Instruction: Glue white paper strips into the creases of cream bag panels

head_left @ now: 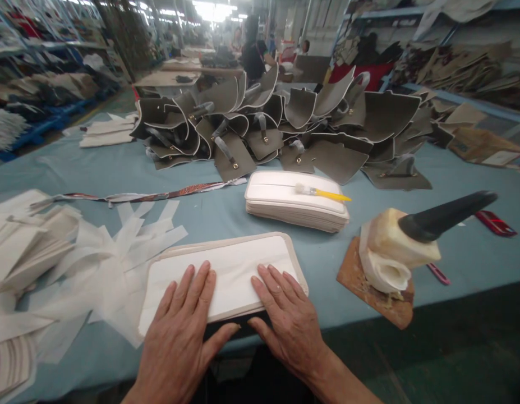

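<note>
A white rounded rectangular panel [238, 264] lies on slightly larger beige pieces near the table's front edge. My left hand [179, 325] rests flat on its left part, fingers stretched out. On the right part lies my right hand [287, 314], also flat with fingers extended. Both thumbs point inward at the front edge. Behind the panel is a thick stack of similar pieces [297, 205], with a yellow-handled brush [327, 194] on top. To the right stands a cream container [383, 247] with a black handle, on a brown board [375, 292].
White strips [116, 264] and folded beige pieces [28, 241] cover the left side. Grey-brown curved panels [280, 123] are heaped across the back of the blue-covered table [209, 213]. A red object [495, 223] lies far right. A person [254, 59] is in the background.
</note>
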Motion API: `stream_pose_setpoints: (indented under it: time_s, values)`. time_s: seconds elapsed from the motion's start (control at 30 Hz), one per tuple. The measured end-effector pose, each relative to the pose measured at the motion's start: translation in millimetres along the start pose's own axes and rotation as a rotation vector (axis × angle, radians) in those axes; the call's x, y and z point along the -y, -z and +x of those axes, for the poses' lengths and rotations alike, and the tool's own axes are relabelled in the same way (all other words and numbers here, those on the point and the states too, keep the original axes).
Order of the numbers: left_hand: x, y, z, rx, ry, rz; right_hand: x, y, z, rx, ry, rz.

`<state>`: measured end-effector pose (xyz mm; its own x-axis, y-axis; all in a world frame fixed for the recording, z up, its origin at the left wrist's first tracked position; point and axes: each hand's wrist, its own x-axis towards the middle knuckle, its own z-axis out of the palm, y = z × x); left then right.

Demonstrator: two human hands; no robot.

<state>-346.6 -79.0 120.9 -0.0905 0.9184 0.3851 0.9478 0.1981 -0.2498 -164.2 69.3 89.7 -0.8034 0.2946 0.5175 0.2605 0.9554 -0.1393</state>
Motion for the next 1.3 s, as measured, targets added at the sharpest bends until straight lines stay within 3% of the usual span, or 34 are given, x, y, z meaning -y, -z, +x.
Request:
stream_pose_setpoints:
  time_s: [0.27, 0.4, 0.57, 0.97, 1.1, 1.3]
  values:
    - [5, -4.0, -7, 0.045, 0.103, 0.022, 0, 6, 2, 0.031, -0.011, 0.006]
    - [5, -5.7, -8, 0.014, 0.108, 0.002, 14, 11, 14, 0.020, 0.003, 0.034]
    - [5, -7.1, -11, -0.022, 0.106, -0.007, 29, 0, 29, 0.008, 0.100, 0.108]
    - [3, -5.8, -11, -0.021, 0.172, -0.079, 4, 2, 16, 0.127, -0.093, -0.031]
    - [-10, 1.6, -5, -0.036, 0.159, -0.090, 3, 1, 14, 0.094, -0.120, -0.040]
    - [-44, 9.2, 18, -0.059, -0.063, -0.204, 2, -3, 10, 0.051, -0.094, -0.035]
